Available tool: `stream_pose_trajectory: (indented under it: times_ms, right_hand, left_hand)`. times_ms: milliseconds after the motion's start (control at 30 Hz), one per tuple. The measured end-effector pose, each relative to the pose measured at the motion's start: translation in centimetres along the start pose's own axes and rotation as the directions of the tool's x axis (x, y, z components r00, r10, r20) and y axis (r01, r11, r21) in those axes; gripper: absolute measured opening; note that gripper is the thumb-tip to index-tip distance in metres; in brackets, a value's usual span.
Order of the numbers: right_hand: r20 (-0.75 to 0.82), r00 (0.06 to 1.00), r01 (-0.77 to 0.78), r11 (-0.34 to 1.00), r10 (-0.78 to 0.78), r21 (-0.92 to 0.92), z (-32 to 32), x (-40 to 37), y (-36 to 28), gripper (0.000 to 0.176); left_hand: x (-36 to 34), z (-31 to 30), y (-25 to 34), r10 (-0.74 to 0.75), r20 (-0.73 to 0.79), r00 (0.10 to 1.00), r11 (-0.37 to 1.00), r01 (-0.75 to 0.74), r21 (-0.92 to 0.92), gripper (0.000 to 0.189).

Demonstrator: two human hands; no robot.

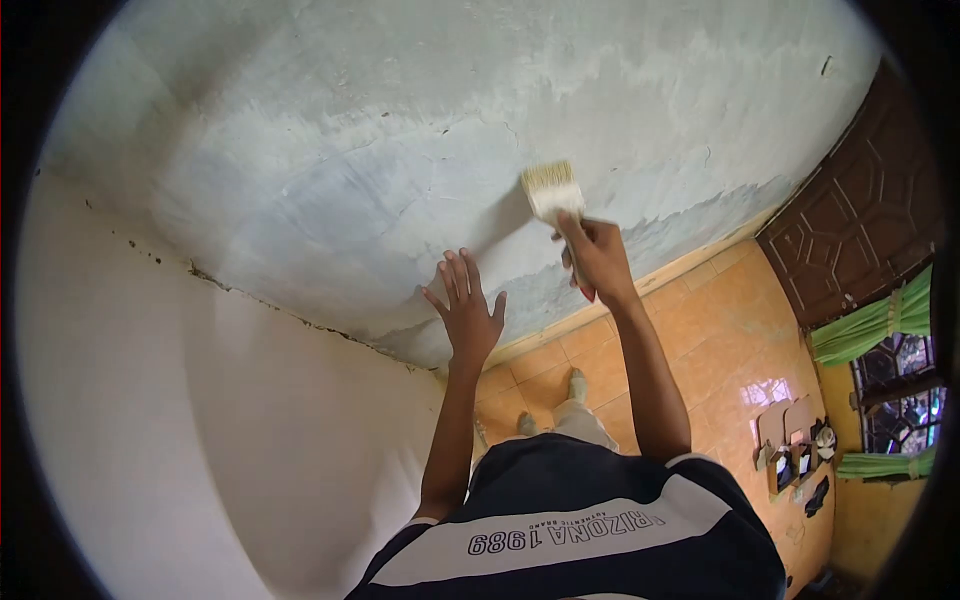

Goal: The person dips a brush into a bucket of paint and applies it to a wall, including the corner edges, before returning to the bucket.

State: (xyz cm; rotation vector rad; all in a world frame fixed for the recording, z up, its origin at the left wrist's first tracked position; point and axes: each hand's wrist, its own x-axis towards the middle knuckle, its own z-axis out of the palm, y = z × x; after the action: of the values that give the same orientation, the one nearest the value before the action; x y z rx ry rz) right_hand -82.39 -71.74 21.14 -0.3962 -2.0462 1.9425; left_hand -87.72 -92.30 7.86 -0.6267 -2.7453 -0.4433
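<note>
My right hand (598,258) grips a wide paintbrush (551,192), its pale bristles pointing up toward the wall. The brush's ferrule looks smeared with whitish paint, and a red handle end shows below my fingers. In front of me is the grey-white wall (360,190), patchy and streaked, with darker damp-looking areas low down. To the left of the brush, my left hand (468,310) is held up with its fingers spread, overlapping the lower wall in this view. Nothing is in that hand.
A plain white wall (130,380) meets the patchy one at a cracked corner on the left. Orange floor tiles (690,340) lie below, around my feet. At right are a brown carved door (860,200), green curtains (880,322) by a window, and a box (785,470) among small items.
</note>
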Motion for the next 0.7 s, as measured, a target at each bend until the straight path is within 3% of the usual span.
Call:
stream_pose_trajectory:
  times_ms: [67,133,167,233,267,367,500,567,600,667,700]
  right_hand:
    - [0.009,0.995,-0.095,0.995,0.095,-0.014,-1.0,-0.9,4.3,0.054]
    - [0.003,0.989,-0.149,0.987,0.149,-0.058,-1.8,-2.1,8.4,0.053]
    - [-0.008,0.979,-0.203,0.975,0.203,-0.094,-2.1,-3.0,10.1,0.052]
    - [-0.018,0.959,-0.285,0.957,0.284,-0.062,-2.9,-5.1,12.5,0.05]
    - [-0.014,0.937,-0.35,0.936,0.35,-0.033,-3.3,-6.1,13.7,0.049]
    - [-0.104,0.899,-0.43,0.903,0.426,-0.009,-4.5,-8.7,17.2,0.046]
    - [-0.177,0.86,-0.492,0.87,0.478,-0.044,-6.9,-11.5,19.2,0.045]
    - [-0.209,0.828,-0.532,0.846,0.52,-0.003,-8.3,-12.7,21.6,0.045]
    - [-0.223,0.805,-0.561,0.828,0.55,0.018,-9.1,-13.2,23.0,0.044]
    - [-0.262,0.767,-0.595,0.802,0.585,0.047,-10.4,-14.6,25.8,0.043]
    - [-0.29,0.735,-0.626,0.778,0.613,0.056,-11.4,-15.2,26.9,0.043]
  left_hand:
    - [-0.2,-0.3,0.4,0.018,-0.029,0.999,1.0,-0.018,-0.016,0.097]
    - [-0.8,-0.6,1.0,-0.002,-0.083,0.997,0.975,-0.016,-0.221,0.091]
    - [-1.4,-0.2,1.1,0.008,-0.068,0.998,0.974,-0.023,-0.224,0.091]
    - [-2.9,1.3,1.3,0.01,-0.168,0.986,0.878,-0.089,-0.47,0.085]
    - [-3.8,2.2,1.4,0.039,-0.141,0.989,0.875,-0.102,-0.474,0.085]
    - [-7.2,4.6,2.3,-0.012,0.214,0.977,0.833,0.128,-0.539,0.08]
    - [-11.2,8.7,2.2,0.184,0.247,0.951,0.856,-0.032,-0.515,0.077]
    - [-12.3,10.0,2.2,0.179,0.595,0.784,0.889,0.131,-0.44,0.079]
    - [-12.9,11.5,1.7,0.194,0.599,0.777,0.89,0.118,-0.44,0.079]
    - [-14.0,15.1,0.0,0.32,0.69,0.649,0.908,-0.004,-0.418,0.082]
    - [-14.2,16.6,-0.3,0.334,0.692,0.64,0.906,-0.016,-0.423,0.082]
